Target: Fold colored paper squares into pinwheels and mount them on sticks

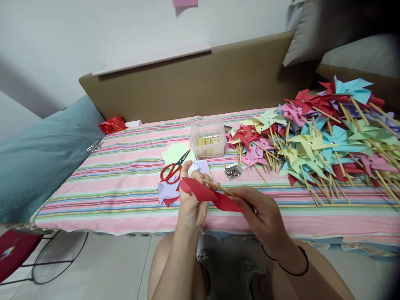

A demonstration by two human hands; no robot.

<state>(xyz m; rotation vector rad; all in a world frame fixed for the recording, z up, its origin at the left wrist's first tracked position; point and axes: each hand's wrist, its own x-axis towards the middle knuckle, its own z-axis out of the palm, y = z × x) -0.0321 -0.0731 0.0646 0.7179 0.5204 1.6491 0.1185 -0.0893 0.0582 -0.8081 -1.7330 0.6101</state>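
At lower centre, your left hand (190, 209) grips the red paper (200, 191) and your right hand (264, 210) the stick (220, 188), apparently joining them, which next calls for steady alignment.

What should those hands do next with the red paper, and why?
Perhaps turn the red paper to show its middle: between the left hand and right hand it lies along the stick, its centre unseen, while nearby pinwheels show shiny studs at theirs. A check seems sensible.

Red paper (204, 193) and stick (219, 188), held in the air
The paper bends in a wavy strip slanting down rightward; the tan stick runs along its upper edge.
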